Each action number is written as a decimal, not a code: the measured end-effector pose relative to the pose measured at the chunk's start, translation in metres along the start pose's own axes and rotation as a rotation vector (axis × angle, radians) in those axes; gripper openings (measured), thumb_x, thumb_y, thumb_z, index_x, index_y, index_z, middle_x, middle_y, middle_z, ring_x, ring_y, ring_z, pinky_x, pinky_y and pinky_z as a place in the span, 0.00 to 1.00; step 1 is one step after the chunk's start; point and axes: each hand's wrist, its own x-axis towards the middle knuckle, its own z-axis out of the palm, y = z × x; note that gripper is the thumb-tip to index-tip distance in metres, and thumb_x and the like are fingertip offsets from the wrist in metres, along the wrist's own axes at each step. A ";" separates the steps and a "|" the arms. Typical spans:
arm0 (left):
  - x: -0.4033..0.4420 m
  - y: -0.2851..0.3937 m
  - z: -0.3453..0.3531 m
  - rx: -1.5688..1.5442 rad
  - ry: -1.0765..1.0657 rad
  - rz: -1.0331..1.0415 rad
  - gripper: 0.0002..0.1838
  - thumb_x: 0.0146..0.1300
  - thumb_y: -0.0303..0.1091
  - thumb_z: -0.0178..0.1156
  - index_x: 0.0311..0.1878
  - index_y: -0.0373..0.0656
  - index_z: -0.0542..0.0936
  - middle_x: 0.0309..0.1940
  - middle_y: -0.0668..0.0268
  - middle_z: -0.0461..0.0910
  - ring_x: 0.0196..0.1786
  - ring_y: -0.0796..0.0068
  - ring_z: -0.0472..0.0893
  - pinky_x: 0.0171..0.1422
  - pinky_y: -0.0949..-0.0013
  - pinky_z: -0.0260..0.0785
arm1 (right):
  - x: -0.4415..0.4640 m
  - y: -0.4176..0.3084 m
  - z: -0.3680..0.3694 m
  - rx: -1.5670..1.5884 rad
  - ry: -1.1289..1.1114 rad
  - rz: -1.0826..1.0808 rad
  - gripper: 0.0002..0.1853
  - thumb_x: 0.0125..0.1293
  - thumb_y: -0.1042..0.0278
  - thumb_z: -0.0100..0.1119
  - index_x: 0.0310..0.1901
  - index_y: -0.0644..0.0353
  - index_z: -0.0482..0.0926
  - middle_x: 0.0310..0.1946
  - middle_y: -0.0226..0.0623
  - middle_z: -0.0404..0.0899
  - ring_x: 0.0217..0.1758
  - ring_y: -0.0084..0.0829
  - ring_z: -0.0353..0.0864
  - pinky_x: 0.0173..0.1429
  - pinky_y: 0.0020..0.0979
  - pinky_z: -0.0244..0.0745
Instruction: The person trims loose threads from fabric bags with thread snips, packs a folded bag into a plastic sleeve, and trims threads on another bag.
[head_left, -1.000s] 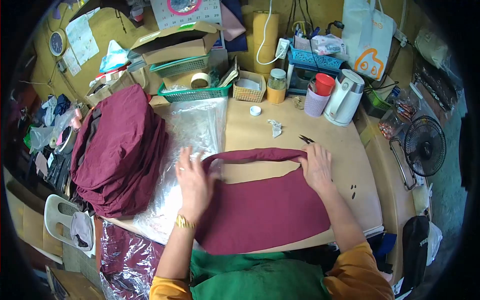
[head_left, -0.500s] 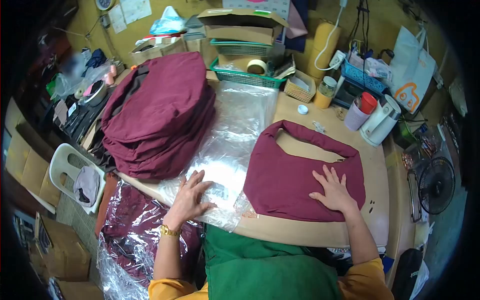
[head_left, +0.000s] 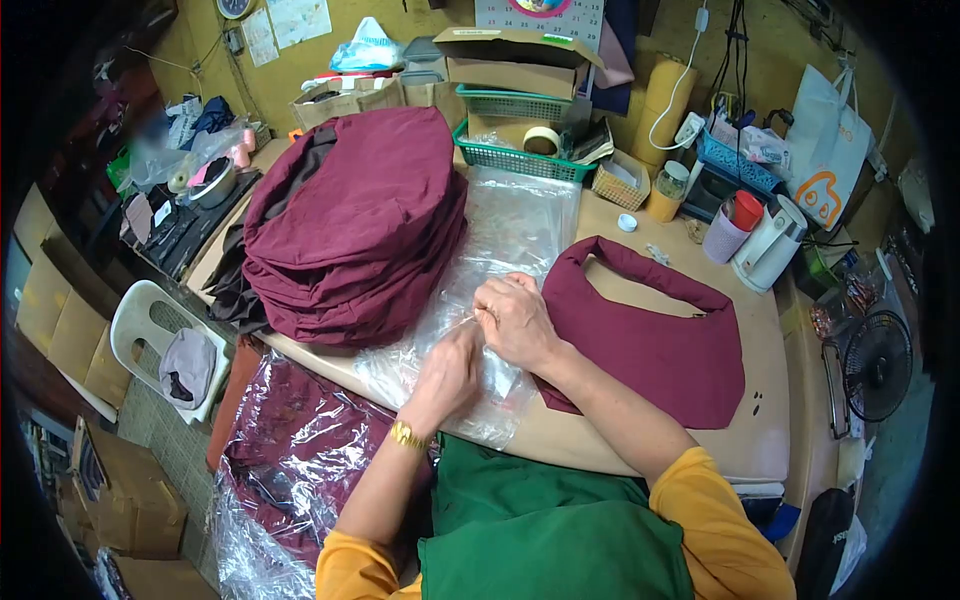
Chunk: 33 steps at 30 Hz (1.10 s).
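Clear plastic bags [head_left: 525, 215] lie flat in a layer across the middle of the table. Over their near part my left hand [head_left: 449, 376] and my right hand [head_left: 517, 322] are close together, fingers pinched on the clear plastic. Right of my hands a maroon shoulder bag [head_left: 655, 350] lies flat, its padded handle loop pointing away from me; my right forearm crosses its near left edge. To the left rises a stack of maroon bags [head_left: 355, 220] with dark linings showing at the side.
Maroon goods in clear wrap [head_left: 300, 450] sit below the table's left edge, near a white plastic chair [head_left: 150, 330]. Green baskets [head_left: 520, 160] with a tape roll stand at the back. A white kettle [head_left: 770, 245], cups and a jar [head_left: 667, 190] line the right.
My right hand has left the maroon shoulder bag and moved left onto the plastic. My left hand has moved right, from lying spread to pinching. The view has shifted slightly.
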 end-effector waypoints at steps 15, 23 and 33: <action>0.021 -0.029 0.017 -0.067 0.318 -0.039 0.06 0.64 0.32 0.63 0.35 0.40 0.82 0.43 0.56 0.83 0.43 0.51 0.82 0.48 0.56 0.74 | -0.054 -0.013 0.033 -0.092 -0.455 0.080 0.31 0.60 0.75 0.53 0.60 0.92 0.63 0.64 0.81 0.60 0.71 0.68 0.63 0.76 0.54 0.61; -0.005 -0.060 0.010 0.169 0.254 -0.097 0.27 0.59 0.21 0.57 0.64 0.33 0.70 0.49 0.39 0.80 0.47 0.39 0.82 0.50 0.48 0.75 | -0.015 -0.015 0.065 -0.323 -0.666 0.229 0.44 0.71 0.43 0.50 0.79 0.58 0.48 0.80 0.58 0.44 0.83 0.62 0.37 0.76 0.73 0.36; -0.036 -0.020 0.023 -0.169 0.431 -0.104 0.30 0.64 0.17 0.49 0.73 0.34 0.67 0.59 0.43 0.79 0.61 0.52 0.80 0.67 0.63 0.70 | 0.012 0.002 0.067 -0.302 -0.654 0.407 0.47 0.67 0.48 0.55 0.81 0.51 0.42 0.83 0.47 0.37 0.84 0.58 0.31 0.77 0.73 0.25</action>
